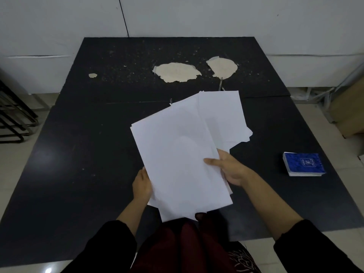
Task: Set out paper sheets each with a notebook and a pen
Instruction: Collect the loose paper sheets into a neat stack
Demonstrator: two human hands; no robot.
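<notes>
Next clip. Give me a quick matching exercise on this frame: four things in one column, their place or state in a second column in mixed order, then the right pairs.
Things:
1. loose stack of white paper sheets
2. pile of blue-covered notebooks
3. pale patches of peeled surface
4. black metal rack

Places or states:
A. on the far half of the black tabletop
B. on the floor, left of the table
C. in the grip of the left hand and right hand
D. lying near the table's right edge, untouched

Pairs: 1-C, 2-D, 3-A, 4-B
</notes>
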